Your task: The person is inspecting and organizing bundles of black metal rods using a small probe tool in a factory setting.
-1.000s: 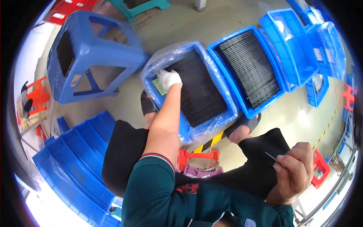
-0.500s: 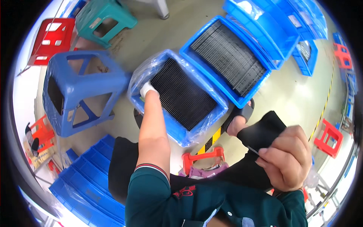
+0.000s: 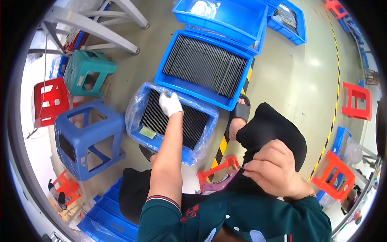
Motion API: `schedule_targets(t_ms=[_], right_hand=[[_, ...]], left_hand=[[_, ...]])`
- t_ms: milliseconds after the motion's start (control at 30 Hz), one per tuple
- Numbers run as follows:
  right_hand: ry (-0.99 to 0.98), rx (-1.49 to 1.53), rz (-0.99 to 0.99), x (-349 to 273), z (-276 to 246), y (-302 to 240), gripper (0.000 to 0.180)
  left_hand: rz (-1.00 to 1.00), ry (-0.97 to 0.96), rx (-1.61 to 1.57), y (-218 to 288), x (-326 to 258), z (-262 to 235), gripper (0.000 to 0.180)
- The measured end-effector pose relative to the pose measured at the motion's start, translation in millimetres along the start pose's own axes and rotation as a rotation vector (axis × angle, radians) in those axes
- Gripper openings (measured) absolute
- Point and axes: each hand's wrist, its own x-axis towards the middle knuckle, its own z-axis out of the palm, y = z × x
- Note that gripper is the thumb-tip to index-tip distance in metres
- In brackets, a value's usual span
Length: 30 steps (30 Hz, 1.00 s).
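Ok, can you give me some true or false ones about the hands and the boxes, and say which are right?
1. The left hand wears a white glove. True.
2. The right hand pinches a thin piece. True.
3. The right hand is gloved too. False: it is bare.
4. A green slip lies inside the plastic-lined bin. True.
5. Only red strips are in that bin. False: it holds black strips.
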Motion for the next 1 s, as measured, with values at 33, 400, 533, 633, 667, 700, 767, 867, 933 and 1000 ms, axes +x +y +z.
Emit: schedule_targets(t_ms=[33, 400, 533, 633, 667, 700, 767, 867, 933, 1000], right_hand=[[-0.021, 0.018, 0.05, -7.6, 1.3, 6.8, 0.029], [0.033, 0.199, 0.149, -26.9, -25.0, 25.7, 0.02], [0.074, 0.297, 0.205, -32.5, -32.3, 34.8, 0.02], [0.107, 0.355, 0.216, -34.7, -36.9, 41.7, 0.02], [0.127, 0.371, 0.224, -35.8, -37.7, 43.3, 0.021], [0.13, 0.375, 0.227, -36.3, -38.7, 45.7, 0.021], [0.111, 0.379, 0.225, -37.4, -41.2, 50.1, 0.022], [0.119, 0.393, 0.268, -37.7, -44.4, 52.1, 0.022], [0.125, 0.434, 0.259, -33.6, -47.9, 57.0, 0.022], [0.13, 0.458, 0.262, -32.7, -50.1, 58.7, 0.022]], left_hand=[[0.061, -0.046, 0.093, 13.1, -7.4, 9.0, 0.041], [0.619, -0.346, 0.622, 124.2, -78.4, 115.7, 0.052], [0.722, -0.384, 0.775, 144.8, -80.2, 143.0, 0.062], [0.811, -0.411, 0.891, 150.5, -69.4, 151.3, 0.065], [0.833, -0.374, 0.889, 150.0, -64.1, 152.9, 0.065], [0.854, -0.336, 0.887, 150.0, -56.1, 153.8, 0.064], [0.746, -0.307, 0.87, 150.8, -42.9, 152.3, 0.067], [0.624, -0.392, 0.893, 163.6, -38.4, 159.4, 0.06], [0.585, -0.39, 0.929, 164.3, -32.9, 159.4, 0.048], [0.582, -0.399, 0.94, 162.5, -31.4, 168.3, 0.047]])
